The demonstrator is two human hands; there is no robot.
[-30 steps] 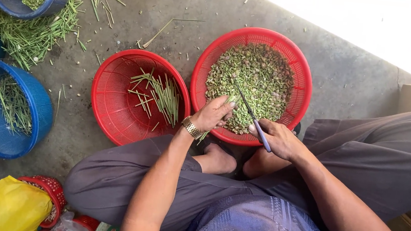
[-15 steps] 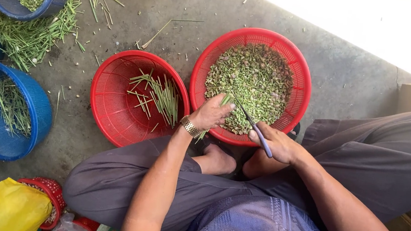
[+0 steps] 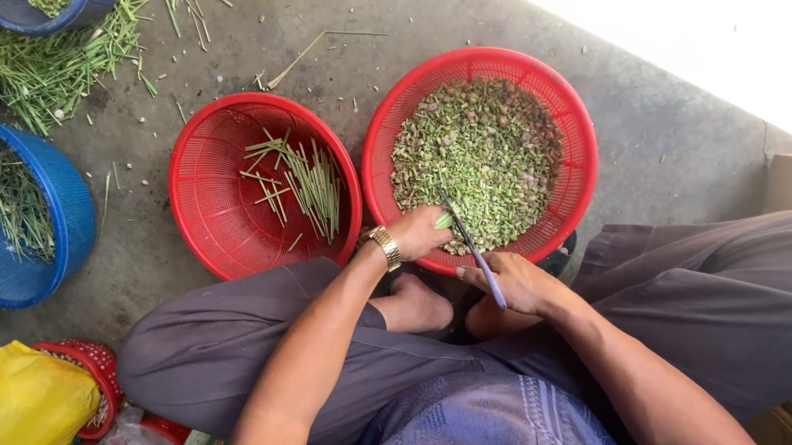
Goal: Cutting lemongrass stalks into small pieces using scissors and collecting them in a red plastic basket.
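Note:
My left hand [image 3: 417, 233], with a gold watch on its wrist, is closed around a short green stem [image 3: 444, 220] at the near rim of the large red basket [image 3: 581, 134]. That basket is full of chopped green pieces [image 3: 480, 153]. My right hand [image 3: 513, 281] grips a knife [image 3: 471, 245] by its pale purple handle. The dark blade points up and left and meets the stem over the basket's near edge.
A second red basket [image 3: 214, 205] at the left holds a few long green stalks [image 3: 308, 183]. Blue baskets [image 3: 44, 256] with more stalks and chopped greens stand at the far left, and loose stalks [image 3: 53, 64] lie on the concrete floor. A yellow bag [image 3: 20, 404] sits near my knee.
Both hands have stayed at the basket's near rim. The knife has slid down and back toward me across the stem, and the left hand has closed tighter on it.

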